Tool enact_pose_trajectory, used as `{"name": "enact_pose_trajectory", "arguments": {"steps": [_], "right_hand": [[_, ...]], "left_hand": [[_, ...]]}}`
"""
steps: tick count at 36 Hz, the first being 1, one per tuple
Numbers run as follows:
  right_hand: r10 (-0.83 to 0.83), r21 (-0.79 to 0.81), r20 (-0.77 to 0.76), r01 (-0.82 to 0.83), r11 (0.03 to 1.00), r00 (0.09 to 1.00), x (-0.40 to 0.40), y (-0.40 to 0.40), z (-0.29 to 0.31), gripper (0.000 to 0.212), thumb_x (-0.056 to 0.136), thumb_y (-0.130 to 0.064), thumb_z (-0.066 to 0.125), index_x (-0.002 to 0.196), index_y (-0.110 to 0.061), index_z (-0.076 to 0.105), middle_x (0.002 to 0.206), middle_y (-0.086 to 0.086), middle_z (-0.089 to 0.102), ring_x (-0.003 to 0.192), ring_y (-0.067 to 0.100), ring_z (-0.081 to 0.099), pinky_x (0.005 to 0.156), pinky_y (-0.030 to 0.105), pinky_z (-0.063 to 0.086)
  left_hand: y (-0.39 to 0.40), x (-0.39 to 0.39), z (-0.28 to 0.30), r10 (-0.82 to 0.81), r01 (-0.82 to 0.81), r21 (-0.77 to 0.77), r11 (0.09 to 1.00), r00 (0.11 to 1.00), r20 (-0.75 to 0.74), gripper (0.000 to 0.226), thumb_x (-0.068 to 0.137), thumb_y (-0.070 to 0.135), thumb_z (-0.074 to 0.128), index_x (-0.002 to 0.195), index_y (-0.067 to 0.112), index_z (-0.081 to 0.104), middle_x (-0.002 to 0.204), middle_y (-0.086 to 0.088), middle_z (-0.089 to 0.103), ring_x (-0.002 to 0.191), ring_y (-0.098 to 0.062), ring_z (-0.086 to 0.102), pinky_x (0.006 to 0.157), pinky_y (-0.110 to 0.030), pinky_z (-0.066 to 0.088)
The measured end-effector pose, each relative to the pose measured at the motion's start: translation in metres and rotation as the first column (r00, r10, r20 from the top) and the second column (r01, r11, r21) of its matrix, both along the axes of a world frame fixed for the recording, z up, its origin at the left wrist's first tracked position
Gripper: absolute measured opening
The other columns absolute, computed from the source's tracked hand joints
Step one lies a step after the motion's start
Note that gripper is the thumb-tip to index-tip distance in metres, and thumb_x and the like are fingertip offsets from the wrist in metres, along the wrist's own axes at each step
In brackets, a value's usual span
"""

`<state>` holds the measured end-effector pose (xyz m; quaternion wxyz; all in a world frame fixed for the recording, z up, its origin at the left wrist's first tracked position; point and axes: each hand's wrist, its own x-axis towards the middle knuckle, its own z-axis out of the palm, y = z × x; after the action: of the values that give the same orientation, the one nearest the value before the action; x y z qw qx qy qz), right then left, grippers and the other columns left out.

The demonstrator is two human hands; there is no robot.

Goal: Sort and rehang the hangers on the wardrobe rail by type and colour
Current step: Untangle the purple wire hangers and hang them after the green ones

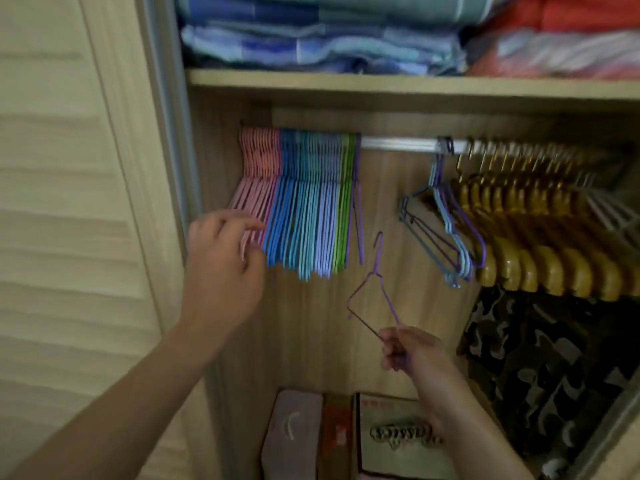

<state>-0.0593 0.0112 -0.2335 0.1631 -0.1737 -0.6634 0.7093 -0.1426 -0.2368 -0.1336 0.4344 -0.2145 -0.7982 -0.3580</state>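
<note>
The purple hanger [372, 292] is hanging free in the air below the rail [398, 143], under the bare stretch between the two groups, its hook pointing up. The right hand [412, 349] is pinching it by the lower corner of its wire frame, so the grip is closed on the hanger. The left hand [225, 265] is reaching to the sorted hangers [301, 202] packed at the left end of the rail, pink, then blue, then green, with a couple of purple ones at their right edge. Its fingers are curling around the lower ends of the pink ones, though the blur is making it hard to be sure.

To my eye the step is hanging this purple one beside its matches. Holding it by the corner is letting it swing, so lifting slowly and steadying the hook before it meets the rail should help, setting it down just right of the purple pair. A few mixed hangers [446, 230] are waiting near the wooden hangers [540, 244] toward the right end of the rail.
</note>
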Motion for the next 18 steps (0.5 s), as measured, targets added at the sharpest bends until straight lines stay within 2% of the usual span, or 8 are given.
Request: {"name": "enact_pose_trajectory", "arguments": {"steps": [2, 4, 6, 8, 10, 14, 18], "right_hand": [[-0.023, 0.023, -0.082, 0.025, 0.999, 0.996, -0.011, 0.009, 0.024, 0.035, 0.105, -0.004, 0.039, 0.085, 0.002, 0.067, 0.065, 0.010, 0.056, 0.048, 0.016, 0.053, 0.046, 0.018, 0.040], [-0.037, 0.056, -0.144, 0.045, 0.997, 0.989, -0.020, 0.015, 0.043, 0.035, 0.105, -0.007, 0.041, 0.085, 0.001, 0.068, 0.063, 0.008, 0.056, 0.047, 0.013, 0.053, 0.046, 0.016, 0.041], [-0.034, 0.109, -0.187, 0.055, 0.993, 0.982, -0.028, 0.017, 0.057, 0.034, 0.106, -0.012, 0.042, 0.089, 0.001, 0.069, 0.065, 0.007, 0.057, 0.054, 0.014, 0.054, 0.058, 0.020, 0.046], [-0.040, 0.138, -0.227, 0.073, 0.988, 0.973, -0.037, 0.020, 0.066, 0.035, 0.107, -0.016, 0.043, 0.090, -0.002, 0.070, 0.065, 0.003, 0.060, 0.063, 0.018, 0.056, 0.074, 0.034, 0.048], [-0.050, 0.181, -0.251, 0.098, 0.979, 0.967, -0.049, 0.022, 0.074, 0.036, 0.107, -0.020, 0.044, 0.089, -0.006, 0.072, 0.066, 0.001, 0.064, 0.067, 0.020, 0.059, 0.081, 0.042, 0.048], [-0.099, 0.154, -0.262, 0.142, 0.978, 0.960, -0.082, 0.026, 0.088, 0.036, 0.106, -0.019, 0.044, 0.086, -0.008, 0.071, 0.067, 0.002, 0.068, 0.072, 0.023, 0.064, 0.090, 0.046, 0.048], [-0.072, 0.173, -0.194, 0.106, 0.979, 0.978, -0.107, 0.030, 0.088, 0.029, 0.102, -0.010, 0.045, 0.084, -0.006, 0.068, 0.067, 0.003, 0.066, 0.071, 0.022, 0.063, 0.096, 0.051, 0.050]], "left_hand": [[-0.007, -0.011, 0.029, 0.156, -0.166, -0.036, 0.985, 0.967, -0.203, 0.035, 0.078, 0.007, 0.061, 0.113, 0.007, 0.068, 0.133, -0.023, 0.053, 0.129, -0.047, 0.045, 0.112, -0.047, 0.033], [-0.014, -0.019, 0.052, 0.266, -0.289, -0.027, 0.957, 0.910, -0.318, 0.046, 0.078, 0.011, 0.064, 0.124, 0.007, 0.063, 0.147, -0.031, 0.041, 0.140, -0.053, 0.033, 0.119, -0.055, 0.026], [-0.021, -0.033, 0.067, 0.334, -0.366, -0.034, 0.930, 0.881, -0.333, 0.057, 0.083, 0.017, 0.064, 0.139, 0.009, 0.055, 0.155, -0.033, 0.030, 0.147, -0.054, 0.021, 0.123, -0.057, 0.019], [-0.028, -0.047, 0.073, 0.376, -0.410, -0.070, 0.909, 0.882, -0.282, 0.066, 0.086, 0.022, 0.064, 0.149, 0.010, 0.046, 0.160, -0.034, 0.020, 0.150, -0.054, 0.013, 0.124, -0.060, 0.016], [-0.033, -0.059, 0.073, 0.422, -0.455, -0.110, 0.884, 0.877, -0.231, 0.068, 0.087, 0.020, 0.064, 0.151, 0.012, 0.043, 0.162, -0.036, 0.013, 0.151, -0.055, 0.009, 0.123, -0.062, 0.016], [-0.037, -0.072, 0.066, 0.436, -0.485, -0.118, 0.866, 0.850, -0.295, 0.058, 0.087, 0.001, 0.058, 0.143, 0.014, 0.057, 0.162, -0.038, 0.013, 0.150, -0.057, 0.009, 0.121, -0.063, 0.018], [-0.044, -0.081, 0.058, 0.405, -0.473, -0.134, 0.871, 0.845, -0.350, 0.051, 0.084, -0.008, 0.060, 0.131, 0.010, 0.066, 0.161, -0.039, 0.013, 0.150, -0.058, 0.011, 0.120, -0.064, 0.021]]}}
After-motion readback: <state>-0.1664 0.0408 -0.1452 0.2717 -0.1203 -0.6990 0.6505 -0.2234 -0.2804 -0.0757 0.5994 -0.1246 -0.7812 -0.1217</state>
